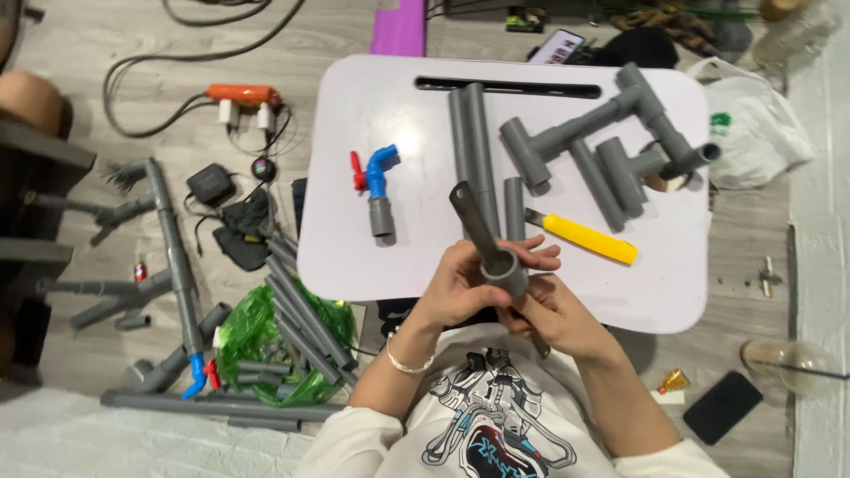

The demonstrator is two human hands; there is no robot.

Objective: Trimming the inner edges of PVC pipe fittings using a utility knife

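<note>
Pipe work part done, fitting in hand

Both hands, left point(460, 288) and right point(551, 314), are closed around a short grey pipe fitting point(506, 270) with a flat file point(474, 221) pushed into its mouth, just over the near edge of the tabletop point(354, 257). One joined pipe assembly point(611, 133) lies finished-looking; loose pipes point(472, 142), a blue elbow piece point(381, 181) and a yellow knife point(586, 237) lie unjoined.
</note>
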